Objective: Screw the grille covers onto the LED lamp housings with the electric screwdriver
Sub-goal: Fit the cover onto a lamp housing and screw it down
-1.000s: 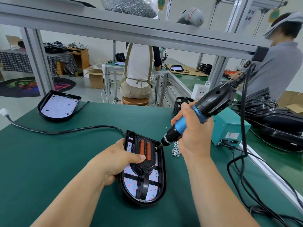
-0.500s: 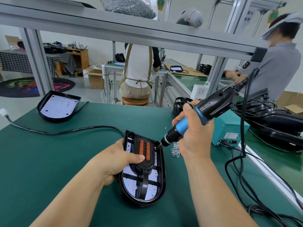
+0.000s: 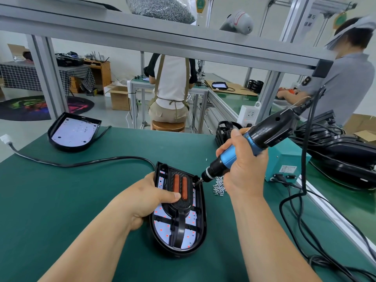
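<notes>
— Green mat [image 3: 61, 200] over the whole bench?
— Yes. Nearest on it lies the black LED lamp housing [image 3: 200, 231], red dots lit on its white board, with the grille cover [image 3: 180, 226] set in it.
— The hands?
— The left hand [image 3: 150, 198] grasps the housing's left edge, thumb pressed on the grille. The right hand [image 3: 244, 171] is wrapped round the electric screwdriver [image 3: 254, 143]; its bit touches the grille's upper right corner.
— Loose parts?
— A small heap of screws [image 3: 218, 185] lies on the mat just right of the housing, near a teal power box [image 3: 284, 159]. A black cable [image 3: 91, 162] runs from the housing's top leftward to a white plug [image 3: 6, 138] at the bench edge. A second housing [image 3: 73, 132] sits at the far left corner.
— And the room?
— An aluminium frame [image 3: 142, 35] spans the bench. Beyond it a person sits on a wooden stool [image 3: 168, 126] at another bench; a person in grey [image 3: 350, 82] stands at the right.
— Containers?
— A clear bag [image 3: 160, 7] on top of the frame is full of screws. A cardboard box [image 3: 120, 97] stands open on the floor; what is in it I cannot tell.
</notes>
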### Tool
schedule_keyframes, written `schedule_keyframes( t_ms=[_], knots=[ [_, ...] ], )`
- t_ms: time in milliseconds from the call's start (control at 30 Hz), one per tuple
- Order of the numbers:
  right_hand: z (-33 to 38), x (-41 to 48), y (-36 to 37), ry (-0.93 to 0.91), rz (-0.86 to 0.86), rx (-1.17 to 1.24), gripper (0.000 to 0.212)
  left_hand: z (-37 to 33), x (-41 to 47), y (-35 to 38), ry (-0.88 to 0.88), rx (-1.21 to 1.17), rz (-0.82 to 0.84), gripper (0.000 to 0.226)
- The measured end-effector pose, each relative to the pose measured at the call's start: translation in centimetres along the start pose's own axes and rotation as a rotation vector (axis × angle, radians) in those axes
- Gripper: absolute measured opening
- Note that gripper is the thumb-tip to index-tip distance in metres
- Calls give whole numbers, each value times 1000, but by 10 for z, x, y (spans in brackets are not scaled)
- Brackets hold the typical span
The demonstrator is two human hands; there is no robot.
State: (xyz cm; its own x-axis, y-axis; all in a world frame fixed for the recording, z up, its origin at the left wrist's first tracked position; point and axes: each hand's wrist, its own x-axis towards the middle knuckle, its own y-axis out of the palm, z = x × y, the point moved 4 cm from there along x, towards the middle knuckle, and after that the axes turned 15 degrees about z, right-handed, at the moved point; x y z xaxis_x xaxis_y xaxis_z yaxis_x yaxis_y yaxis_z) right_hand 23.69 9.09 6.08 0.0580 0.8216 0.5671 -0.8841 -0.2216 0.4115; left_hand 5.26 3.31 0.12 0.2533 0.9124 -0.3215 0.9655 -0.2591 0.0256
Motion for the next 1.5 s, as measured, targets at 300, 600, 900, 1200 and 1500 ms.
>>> schedule_keyframes(
  t_ms=[300, 600, 900, 1200, 1500],
  knots=[
    [-1, -1, -5, -1, -59, 10, 13, 1, 1, 0, 5, 1, 24, 32],
    [-12, -14, -38, 88, -364, 240, 17, 3, 1, -2, 12, -13, 32, 31],
    [-30, -24, -78, 352, -631, 408, 20, 4, -1, -11, 4, -30, 22, 36],
    [-39, -28, -95, 664, -620, 282, 22, 0, -10, -28, -28, 66, -130, 98],
    [-44, -25, -100, 785, -609, 256, 22, -59, -7, -2, 206, 1037, -521, 37]
  ],
)
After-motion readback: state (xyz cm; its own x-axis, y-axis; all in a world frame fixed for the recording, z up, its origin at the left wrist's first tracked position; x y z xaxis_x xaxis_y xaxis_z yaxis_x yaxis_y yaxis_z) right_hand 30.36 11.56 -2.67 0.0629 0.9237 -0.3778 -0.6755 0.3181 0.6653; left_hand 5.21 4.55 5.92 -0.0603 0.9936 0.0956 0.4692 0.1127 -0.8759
